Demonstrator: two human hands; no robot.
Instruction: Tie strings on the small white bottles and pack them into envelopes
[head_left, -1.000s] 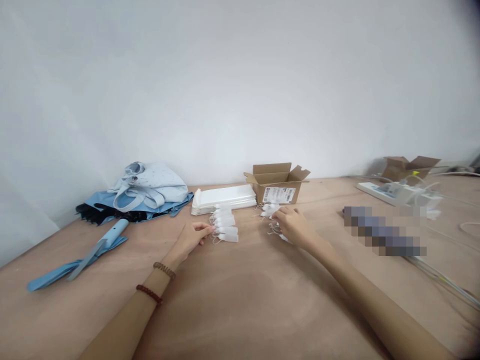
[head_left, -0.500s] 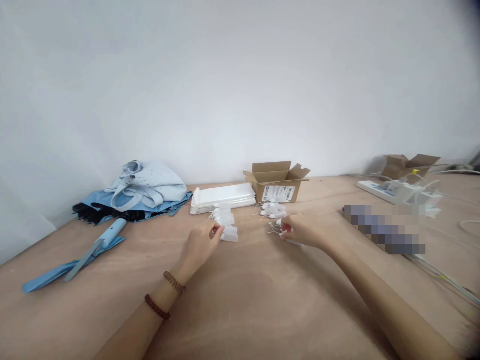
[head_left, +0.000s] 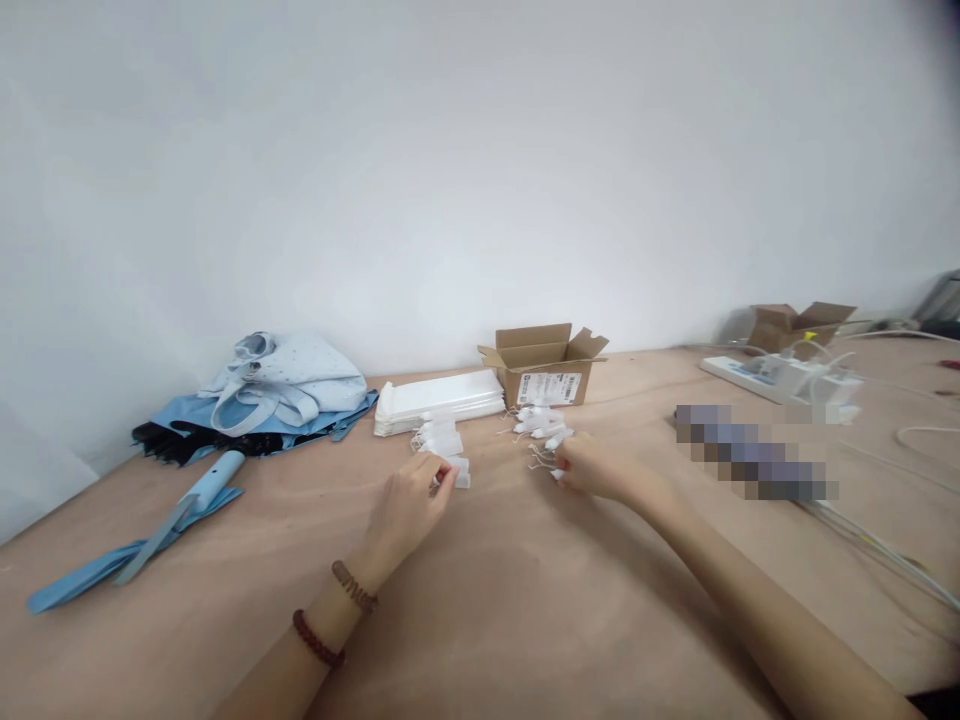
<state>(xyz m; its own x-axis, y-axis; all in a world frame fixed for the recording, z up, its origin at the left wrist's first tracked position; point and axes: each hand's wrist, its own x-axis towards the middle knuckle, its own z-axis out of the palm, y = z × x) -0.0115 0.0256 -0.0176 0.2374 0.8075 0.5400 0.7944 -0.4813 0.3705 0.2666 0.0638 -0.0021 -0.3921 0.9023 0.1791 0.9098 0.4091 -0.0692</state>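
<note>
My left hand [head_left: 411, 505] is closed, thumb and fingertips pinched at the string end of the nearest small translucent white bottle-like piece [head_left: 463, 480] in the left row. Behind it lie several similar pieces [head_left: 441, 440], their white strings pointing left. My right hand [head_left: 592, 468] is closed over the nearest piece in the right row; only its white tip [head_left: 557, 475] and strings show, the rest being hidden under the fingers. More such pieces [head_left: 541, 420] lie just beyond that hand. All of them rest flat on the wooden table [head_left: 480, 620].
An open cardboard box [head_left: 546, 385] and a stack of flat white packages [head_left: 439, 397] stand behind the rows. At left lie a blue umbrella [head_left: 214, 482] and a pale blue bag [head_left: 300, 375]. A power strip [head_left: 742, 378], cables and a pixelated object [head_left: 750, 450] are at right.
My left hand has come slightly nearer to me and rotated, its back turned more upward. My right hand has barely moved. The whole view has shifted a little.
</note>
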